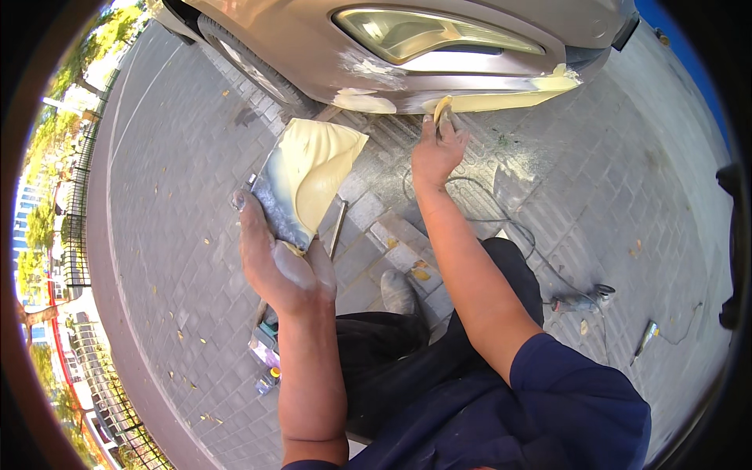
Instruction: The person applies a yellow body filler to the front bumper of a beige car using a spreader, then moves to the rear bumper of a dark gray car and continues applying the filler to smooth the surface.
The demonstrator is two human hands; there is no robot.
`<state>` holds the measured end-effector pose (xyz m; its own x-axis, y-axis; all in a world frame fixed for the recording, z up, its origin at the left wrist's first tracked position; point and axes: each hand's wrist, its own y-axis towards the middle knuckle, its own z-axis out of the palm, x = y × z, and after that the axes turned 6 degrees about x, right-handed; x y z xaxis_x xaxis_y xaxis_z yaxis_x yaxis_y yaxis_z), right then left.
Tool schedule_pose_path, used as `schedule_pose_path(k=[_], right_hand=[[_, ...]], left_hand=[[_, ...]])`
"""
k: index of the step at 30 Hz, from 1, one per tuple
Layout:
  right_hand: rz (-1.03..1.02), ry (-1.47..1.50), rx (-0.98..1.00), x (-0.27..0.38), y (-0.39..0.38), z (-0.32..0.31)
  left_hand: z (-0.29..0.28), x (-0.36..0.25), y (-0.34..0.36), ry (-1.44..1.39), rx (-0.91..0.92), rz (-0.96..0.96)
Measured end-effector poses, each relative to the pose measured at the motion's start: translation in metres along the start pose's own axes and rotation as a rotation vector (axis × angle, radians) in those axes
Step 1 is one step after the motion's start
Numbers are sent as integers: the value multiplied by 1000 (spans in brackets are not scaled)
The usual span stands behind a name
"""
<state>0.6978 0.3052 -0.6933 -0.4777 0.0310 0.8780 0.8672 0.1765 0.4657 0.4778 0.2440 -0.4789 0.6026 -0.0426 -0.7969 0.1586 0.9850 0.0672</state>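
My left hand [283, 270] is closed around the lower end of a flat mixing board [278, 205], held up and tilted. Smooth, pale yellow body filler [323, 168] covers much of the board's face. Whitish residue coats my fingers and palm. In my right hand [439, 157] a small yellowish filler spreader [443, 108] is pinched, its upper end at the lower edge of the car bumper [462, 81]. To the right of it, a long strip of yellow filler [509, 100] lies along that edge. Left of it is a sanded patch with another filler smear [364, 102].
Above the bumper is a headlight [431, 39]; a front wheel [254, 74] stands at left. A cable [540, 243] crosses the paving to a power tool [580, 303]. Farther right lies a smaller tool [645, 340]. Small containers [269, 380] sit beside my left forearm.
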Motion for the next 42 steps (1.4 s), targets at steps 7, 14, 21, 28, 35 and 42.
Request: schedule_pose_path(k=[7,14,21,28,35,42], right_hand=[[-6,130,48,23,-29,29],[132,190,93,-26,-5,-41],[108,130,-262,-94,128,-127],[96,159,-195,-97,127,-98],[-2,-9,-78,-35,48,-47],[-63,33,27,11,1,-6]], left_hand=[[-11,-9,0,-18,71,20],[0,-6,1,5,11,49],[-8,-3,12,44,-18,51],[-16,4,30,85,-87,63],[-38,1,32,33,4,51],[-41,1,37,56,-1,63]])
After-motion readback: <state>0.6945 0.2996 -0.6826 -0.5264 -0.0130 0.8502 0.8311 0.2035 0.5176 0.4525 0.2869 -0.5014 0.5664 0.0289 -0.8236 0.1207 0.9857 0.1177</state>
